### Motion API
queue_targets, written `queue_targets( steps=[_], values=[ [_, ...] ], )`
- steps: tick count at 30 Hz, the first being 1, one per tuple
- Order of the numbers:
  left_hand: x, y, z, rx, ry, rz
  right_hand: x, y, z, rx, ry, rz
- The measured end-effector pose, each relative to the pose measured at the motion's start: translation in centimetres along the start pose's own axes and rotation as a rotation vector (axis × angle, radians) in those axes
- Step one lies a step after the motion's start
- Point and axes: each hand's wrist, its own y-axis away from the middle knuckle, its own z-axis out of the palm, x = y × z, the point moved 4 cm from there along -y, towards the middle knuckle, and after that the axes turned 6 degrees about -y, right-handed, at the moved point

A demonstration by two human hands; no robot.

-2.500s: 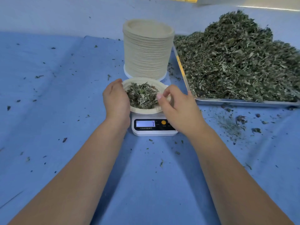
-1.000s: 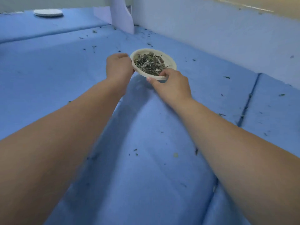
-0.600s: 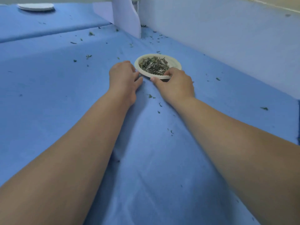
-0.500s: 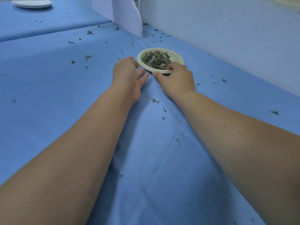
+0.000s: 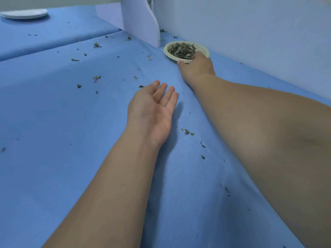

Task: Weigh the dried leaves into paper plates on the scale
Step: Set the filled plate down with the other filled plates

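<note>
A cream paper plate [image 5: 168,51] filled with dried leaves [image 5: 181,49] sits on the blue cloth at the far side, close to the wall and a white divider. My right hand [image 5: 196,68] reaches out to it, with thumb and fingers pinching its near rim. My left hand [image 5: 152,109] lies well short of the plate, palm up, fingers relaxed and straight, holding nothing. The scale and the leaf pile are out of view.
A white divider panel [image 5: 141,18] stands just left of the plate, and a pale wall [image 5: 250,33] runs behind it. Another paper plate [image 5: 24,13] lies at the far left. Leaf crumbs [image 5: 96,78] are scattered over the blue cloth [image 5: 53,122].
The filled plate went off the scale, to the far side by the divider. My left hand let go of it and drew back palm up; my right hand stays on the rim.
</note>
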Motion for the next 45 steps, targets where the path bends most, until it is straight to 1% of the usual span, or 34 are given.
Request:
queue_targets(
  steps=[2, 6, 14, 17, 20, 22, 24, 28, 31, 32, 33, 35, 37, 38, 39, 42, 43, 45],
  values=[
    [-0.1, 0.1, 0.0, -0.009, 0.026, -0.023, 0.0, -0.9, 0.2, 0.006, -0.003, 0.010],
    [0.0, 0.3, 0.0, -0.021, 0.009, -0.011, -0.3, -2.2, 0.4, 0.016, -0.003, 0.032],
    [0.6, 0.3, 0.0, -0.017, 0.092, -0.028, -0.9, -3.6, 1.2, 0.013, 0.111, -0.011],
    [0.5, 0.4, 0.1, -0.009, 0.058, -0.017, -1.0, -2.8, 1.3, 0.045, 0.233, -0.041],
    [0.4, 0.6, 0.4, 0.015, -0.021, 0.045, -1.4, -1.1, 1.4, 0.050, 0.374, -0.082],
    [0.0, 0.8, 0.7, 0.039, -0.125, 0.124, -1.0, 0.2, 1.2, 0.012, 0.405, -0.072],
    [-0.4, 0.8, 1.1, 0.062, -0.280, 0.196, -0.1, 1.8, 0.9, -0.033, 0.391, -0.074],
    [-2.0, 1.3, 1.9, 0.060, -0.790, 0.323, 2.0, 5.5, -0.7, -0.174, 0.363, -0.084],
    [-3.1, 2.3, 2.9, 0.034, -1.156, 0.459, 3.6, 8.8, -2.7, -0.239, 0.411, -0.174],
    [-3.4, 2.6, 3.4, 0.039, -1.233, 0.477, 4.1, 10.2, -3.5, -0.263, 0.440, -0.218],
    [-3.9, 3.3, 4.0, 0.034, -1.266, 0.474, 4.6, 11.6, -4.5, -0.283, 0.465, -0.252],
    [-5.6, 5.7, 5.3, 0.015, -1.295, 0.491, 5.7, 14.3, -7.2, -0.301, 0.482, -0.260],
    [-8.0, 8.9, 6.5, -0.039, -1.342, 0.525, 6.3, 17.1, -10.4, -0.340, 0.505, -0.248],
    [-9.4, 10.9, 7.0, -0.072, -1.341, 0.551, 6.7, 18.7, -12.4, -0.340, 0.504, -0.274],
    [-10.8, 13.1, 7.8, -0.101, -1.323, 0.582, 7.0, 20.2, -14.7, -0.291, 0.484, -0.313],
    [-13.2, 19.6, 9.8, -0.138, -1.254, 0.711, 7.8, 25.8, -21.8, 0.003, 0.277, -0.369],
    [-13.8, 22.0, 10.6, -0.149, -1.217, 0.746, 8.1, 27.9, -24.0, 0.066, 0.214, -0.365],
    [-14.9, 26.5, 11.6, -0.176, -1.130, 0.758, 8.9, 32.1, -27.7, 0.119, 0.070, -0.339]
  ],
)
